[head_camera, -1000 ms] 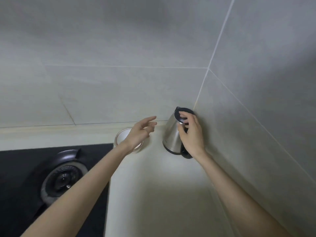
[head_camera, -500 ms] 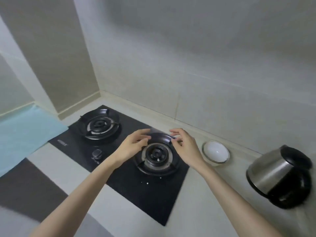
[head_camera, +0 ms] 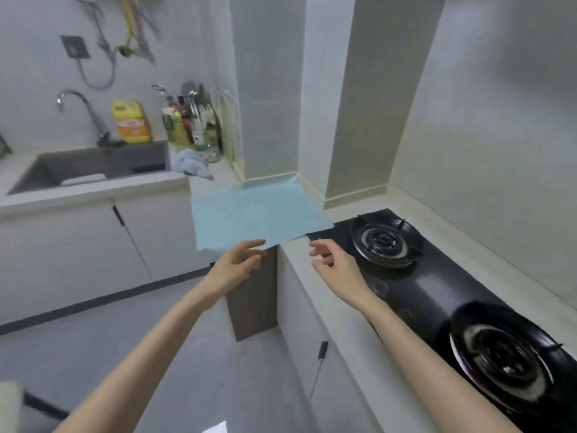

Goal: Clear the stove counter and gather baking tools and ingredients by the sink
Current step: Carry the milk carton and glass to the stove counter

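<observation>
- The black hob (head_camera: 437, 285) lies flat in the counter on the right. Its long axis runs from the near burner (head_camera: 502, 357) away to the far burner (head_camera: 385, 242).
- A blue mat (head_camera: 256, 214) lies flat in the corner, between the hob and the sink (head_camera: 40, 176).
- The sink holds one pale flat object (head_camera: 82, 179). Bottles (head_camera: 187, 123) and a yellow jug (head_camera: 131, 121) stand behind it.
- The left hand (head_camera: 237, 264) and right hand (head_camera: 335, 265) are held out by the mat's near edge, fingers loosely spread, holding nothing.

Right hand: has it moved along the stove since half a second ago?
Yes. The right hand went from the near burner to beside the far burner, toward the blue mat.
</observation>
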`<state>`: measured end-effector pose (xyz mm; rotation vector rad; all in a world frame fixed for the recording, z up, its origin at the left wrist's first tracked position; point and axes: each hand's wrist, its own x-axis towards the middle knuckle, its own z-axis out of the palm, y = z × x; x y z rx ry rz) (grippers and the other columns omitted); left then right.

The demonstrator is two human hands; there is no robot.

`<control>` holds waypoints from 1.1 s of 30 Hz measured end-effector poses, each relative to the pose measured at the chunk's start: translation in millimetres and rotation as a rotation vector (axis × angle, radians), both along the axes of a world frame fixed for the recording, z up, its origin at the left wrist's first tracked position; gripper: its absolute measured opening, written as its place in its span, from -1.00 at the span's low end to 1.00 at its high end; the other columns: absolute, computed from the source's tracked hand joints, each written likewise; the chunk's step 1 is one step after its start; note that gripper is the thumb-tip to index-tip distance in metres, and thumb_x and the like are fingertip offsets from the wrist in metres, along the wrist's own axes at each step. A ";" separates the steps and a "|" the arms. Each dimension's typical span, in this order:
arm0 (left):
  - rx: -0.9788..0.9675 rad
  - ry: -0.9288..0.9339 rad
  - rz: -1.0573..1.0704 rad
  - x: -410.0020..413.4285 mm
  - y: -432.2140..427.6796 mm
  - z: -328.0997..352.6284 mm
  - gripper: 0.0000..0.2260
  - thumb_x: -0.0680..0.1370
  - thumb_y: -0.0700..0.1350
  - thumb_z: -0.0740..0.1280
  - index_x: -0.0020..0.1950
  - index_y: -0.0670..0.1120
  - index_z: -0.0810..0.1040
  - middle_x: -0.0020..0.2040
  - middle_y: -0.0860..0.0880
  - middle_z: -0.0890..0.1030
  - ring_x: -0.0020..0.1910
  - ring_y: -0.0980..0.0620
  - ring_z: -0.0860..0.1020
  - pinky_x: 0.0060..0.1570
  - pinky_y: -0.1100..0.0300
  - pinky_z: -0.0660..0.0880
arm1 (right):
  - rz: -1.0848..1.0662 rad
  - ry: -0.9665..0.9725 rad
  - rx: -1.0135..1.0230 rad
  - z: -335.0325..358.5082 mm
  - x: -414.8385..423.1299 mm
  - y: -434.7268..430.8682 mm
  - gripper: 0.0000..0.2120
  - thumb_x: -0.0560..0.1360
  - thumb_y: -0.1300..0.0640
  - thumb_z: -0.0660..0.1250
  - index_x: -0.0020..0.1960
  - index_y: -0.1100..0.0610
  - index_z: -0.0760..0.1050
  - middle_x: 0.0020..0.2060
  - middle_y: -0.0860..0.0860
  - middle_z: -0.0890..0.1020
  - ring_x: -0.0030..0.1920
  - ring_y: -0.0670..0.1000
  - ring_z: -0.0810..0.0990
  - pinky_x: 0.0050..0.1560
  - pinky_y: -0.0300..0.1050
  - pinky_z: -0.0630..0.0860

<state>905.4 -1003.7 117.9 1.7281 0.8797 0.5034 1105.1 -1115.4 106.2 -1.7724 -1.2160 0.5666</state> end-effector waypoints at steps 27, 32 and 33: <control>0.042 -0.058 0.806 -365.9 325.8 11.3 -0.69 0.62 -0.14 0.20 0.35 0.06 0.42 0.19 0.07 0.56 0.13 0.07 0.56 0.10 0.16 0.50 | 0.797 0.017 -0.015 22.3 -350.3 501.2 -0.72 0.56 0.21 0.25 0.26 0.07 0.45 0.09 -0.02 0.57 -0.17 -0.06 0.51 -0.12 -0.30 0.47; 0.065 -0.068 0.933 -409.6 387.5 28.3 -0.68 0.62 -0.14 0.20 0.37 0.05 0.39 0.19 0.07 0.55 0.14 0.08 0.55 0.17 0.10 0.50 | 0.932 0.016 -0.024 31.8 -401.9 582.1 -0.73 0.56 0.18 0.25 0.25 0.05 0.44 0.09 -0.05 0.56 -0.22 -0.10 0.49 -0.16 -0.33 0.47; 0.065 -0.070 0.960 -418.9 398.2 30.3 -0.68 0.62 -0.14 0.20 0.37 0.05 0.39 0.19 0.06 0.55 0.15 0.07 0.55 0.18 0.10 0.50 | 0.955 0.014 -0.026 32.7 -414.2 595.9 -0.73 0.56 0.18 0.25 0.26 0.05 0.44 0.09 -0.05 0.56 -0.21 -0.10 0.49 -0.16 -0.32 0.46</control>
